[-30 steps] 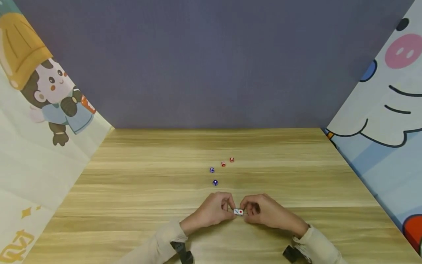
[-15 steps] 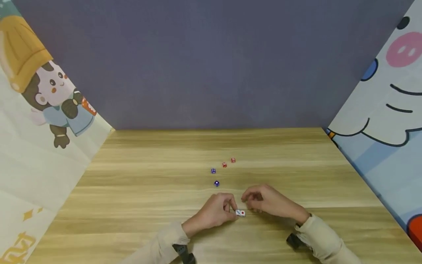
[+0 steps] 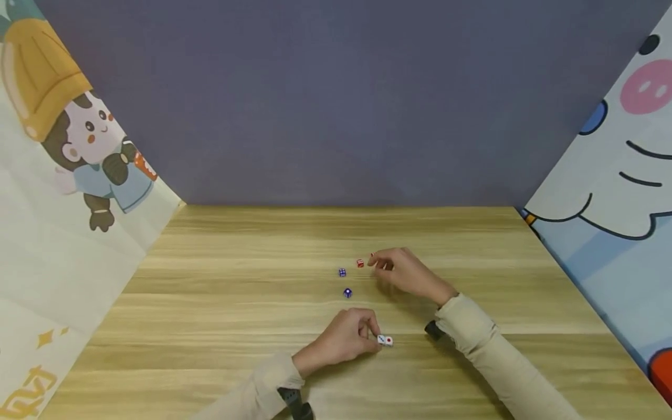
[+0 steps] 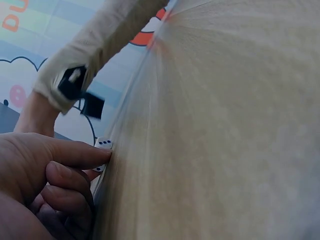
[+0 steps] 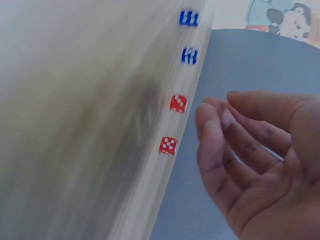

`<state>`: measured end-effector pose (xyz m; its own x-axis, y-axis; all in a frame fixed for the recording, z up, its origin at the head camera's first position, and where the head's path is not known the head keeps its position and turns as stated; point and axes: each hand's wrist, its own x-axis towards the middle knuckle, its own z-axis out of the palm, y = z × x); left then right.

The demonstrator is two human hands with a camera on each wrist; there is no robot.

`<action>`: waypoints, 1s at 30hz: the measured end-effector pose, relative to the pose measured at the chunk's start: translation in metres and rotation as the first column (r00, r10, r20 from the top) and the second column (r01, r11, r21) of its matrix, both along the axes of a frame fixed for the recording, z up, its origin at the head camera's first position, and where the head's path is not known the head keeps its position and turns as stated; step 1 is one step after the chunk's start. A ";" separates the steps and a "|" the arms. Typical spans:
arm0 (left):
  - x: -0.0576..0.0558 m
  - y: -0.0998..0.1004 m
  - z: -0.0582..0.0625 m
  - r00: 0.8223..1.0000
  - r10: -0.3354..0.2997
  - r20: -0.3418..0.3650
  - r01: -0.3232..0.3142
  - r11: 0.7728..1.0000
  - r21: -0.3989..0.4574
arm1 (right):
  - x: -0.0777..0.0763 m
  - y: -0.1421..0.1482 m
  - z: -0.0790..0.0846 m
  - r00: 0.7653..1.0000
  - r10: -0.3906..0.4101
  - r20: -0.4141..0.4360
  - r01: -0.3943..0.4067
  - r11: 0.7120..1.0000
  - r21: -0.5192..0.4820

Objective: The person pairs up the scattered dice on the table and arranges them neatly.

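Two white dice sit side by side on the wooden table: a left white die (image 3: pixel 381 339) and a right white die (image 3: pixel 389 340) with a red dot. My left hand (image 3: pixel 345 336) pinches the left one between thumb and index finger; in the left wrist view that finger covers part of a white die (image 4: pixel 103 143). My right hand (image 3: pixel 408 273) hovers over the table beside the red dice, holding nothing, its fingers loosely bent. One red die (image 3: pixel 360 263) lies left of its fingertips. Another red die (image 5: pixel 168 145) is mostly hidden behind that hand in the head view.
Two blue dice lie left of the red ones, a farther blue die (image 3: pixel 342 272) and a nearer blue die (image 3: pixel 347 293). A grey panel (image 3: pixel 336 105) stands at the table's back edge. Printed cartoon walls flank both sides.
My right hand has left the white dice and moved forward to the red dice, covering most of one. The left hand stays at the white dice.
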<state>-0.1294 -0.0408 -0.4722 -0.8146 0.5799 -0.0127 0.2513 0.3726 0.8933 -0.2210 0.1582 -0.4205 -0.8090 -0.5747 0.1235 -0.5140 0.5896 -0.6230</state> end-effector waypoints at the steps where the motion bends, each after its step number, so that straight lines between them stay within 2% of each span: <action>1: 0.000 0.000 0.000 1.000 -0.001 0.002 0.001 1.000 0.002 | -0.004 -0.002 -0.001 1.000 0.000 0.000 0.000 1.000 0.007; 8: 0.001 -0.001 0.001 1.000 -0.001 0.022 0.001 1.000 0.000 | -0.020 -0.017 -0.015 0.999 0.000 0.047 -0.003 0.998 0.059; 14: 0.001 0.001 0.002 1.000 0.002 0.022 -0.002 1.000 0.003 | -0.023 -0.020 -0.021 0.995 -0.034 0.091 0.029 0.998 0.063; 20: 0.002 0.000 0.003 1.000 0.005 0.005 -0.005 1.000 0.002 | -0.025 -0.022 -0.024 0.993 -0.068 0.101 0.061 0.996 0.064; 30: 0.000 0.000 0.003 1.000 -0.006 0.023 0.005 1.000 0.010 | -0.026 -0.023 -0.024 0.990 -0.094 0.101 0.087 0.994 0.071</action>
<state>-0.1292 -0.0412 -0.4689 -0.8109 0.5846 -0.0257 0.2327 0.3624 0.9025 -0.2465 0.1347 -0.4449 -0.8647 -0.5022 -0.0004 -0.3905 0.6729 -0.6283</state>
